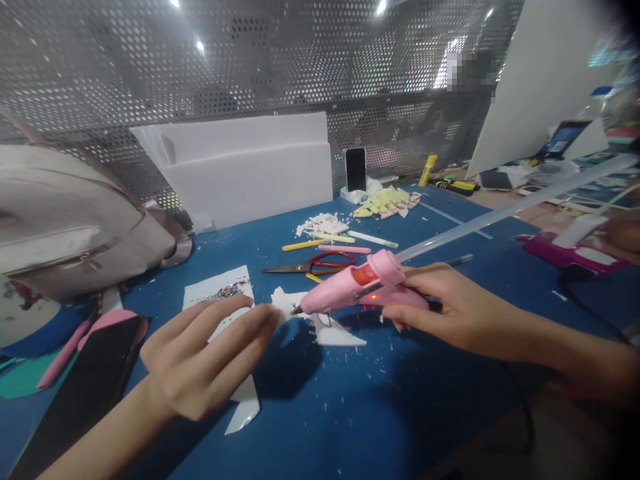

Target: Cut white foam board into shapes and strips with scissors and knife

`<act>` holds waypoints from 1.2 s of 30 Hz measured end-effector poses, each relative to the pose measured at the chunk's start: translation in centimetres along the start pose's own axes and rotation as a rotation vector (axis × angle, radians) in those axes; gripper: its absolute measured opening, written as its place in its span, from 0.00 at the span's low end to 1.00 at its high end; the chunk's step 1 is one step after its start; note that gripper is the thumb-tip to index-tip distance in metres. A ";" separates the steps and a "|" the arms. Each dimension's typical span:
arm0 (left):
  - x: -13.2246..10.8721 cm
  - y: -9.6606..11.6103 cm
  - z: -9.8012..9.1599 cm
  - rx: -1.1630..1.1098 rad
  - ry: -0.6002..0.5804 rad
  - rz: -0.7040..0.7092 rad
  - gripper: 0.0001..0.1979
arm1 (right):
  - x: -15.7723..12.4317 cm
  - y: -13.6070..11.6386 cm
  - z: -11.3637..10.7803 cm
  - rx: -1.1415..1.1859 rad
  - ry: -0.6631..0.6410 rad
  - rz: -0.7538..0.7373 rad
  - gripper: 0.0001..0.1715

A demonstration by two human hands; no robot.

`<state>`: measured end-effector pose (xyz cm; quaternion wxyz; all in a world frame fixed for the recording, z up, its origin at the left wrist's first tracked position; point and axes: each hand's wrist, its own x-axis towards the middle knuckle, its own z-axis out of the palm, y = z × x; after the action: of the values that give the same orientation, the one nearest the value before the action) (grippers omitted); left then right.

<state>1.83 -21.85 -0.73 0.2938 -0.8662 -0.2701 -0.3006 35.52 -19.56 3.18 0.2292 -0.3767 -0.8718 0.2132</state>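
Note:
My right hand [440, 307] is wrapped round the handle of a pink hot glue gun [345, 290], whose small lamp glows orange-red. A long clear glue stick [480, 220] sticks out of its back end. The dark nozzle touches or nearly touches a small white piece [285, 303] at the fingertips of my left hand [210, 353], which pinches it. Under my left hand lies a white sheet with small colourful bits [230, 290]. Another white scrap [337, 332] rests below the gun, and a white strip [245, 407] lies nearer me.
Red-handled scissors [310, 265], several markers [345, 249] and a heap of white crumbs [325, 225] lie beyond the gun. A phone [356, 170] stands by the white boards [250, 173]. A pale backpack [75, 220] is on the left. Another glue gun [575, 253], magenta, is at right.

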 end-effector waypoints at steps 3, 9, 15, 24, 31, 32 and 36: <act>0.2 0.0 -0.1 0.082 0.019 0.086 0.15 | 0.0 0.1 0.0 0.020 -0.009 -0.004 0.13; 1.1 0.2 -0.4 0.064 -0.002 0.036 0.14 | 0.0 -0.1 0.0 0.054 0.043 -0.003 0.16; 4.3 1.5 -0.1 -0.716 -0.100 -0.990 0.05 | 0.0 0.5 -0.3 0.132 0.259 -0.012 0.18; 4.7 2.2 0.9 -1.268 -0.244 -1.490 0.14 | -0.5 1.0 0.5 -0.105 0.266 -0.095 0.16; 4.5 2.3 1.2 -1.291 -0.239 -1.457 0.14 | -0.1 0.6 1.2 -0.244 0.271 -0.135 0.19; 4.5 2.4 1.2 -1.282 -0.238 -1.453 0.14 | -0.1 0.5 1.2 -0.244 0.264 -0.142 0.18; 5.0 2.6 0.7 -1.235 -0.246 -1.438 0.14 | -0.1 0.5 1.4 -0.251 0.224 -0.142 0.11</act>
<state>7.16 -21.70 1.25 -0.5004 -0.5207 -0.5603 -0.4056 35.11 -19.60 1.78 0.2908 -0.3611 -0.8850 0.0425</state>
